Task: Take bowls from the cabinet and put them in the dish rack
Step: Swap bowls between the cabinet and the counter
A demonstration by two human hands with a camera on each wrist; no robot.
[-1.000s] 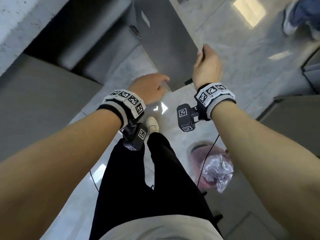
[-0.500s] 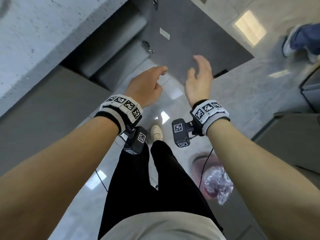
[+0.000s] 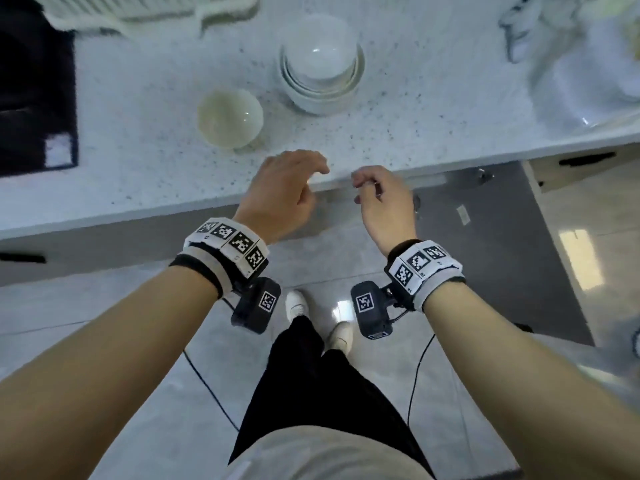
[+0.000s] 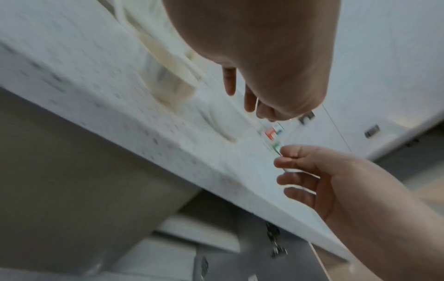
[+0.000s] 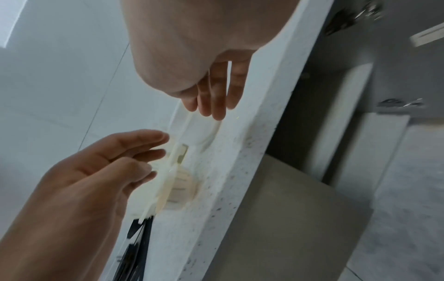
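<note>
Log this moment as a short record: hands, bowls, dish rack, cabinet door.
left hand: empty, fingers loosely curled, above the countertop edge
right hand: empty, fingers loosely curled, just off the counter edge
single bowl: alone on the countertop, in front of the left hand
bowl stack: nested, behind and to the right of the single bowl
dish rack: at the counter's far edge, contents not visible
cabinet door: open below the counter
</note>
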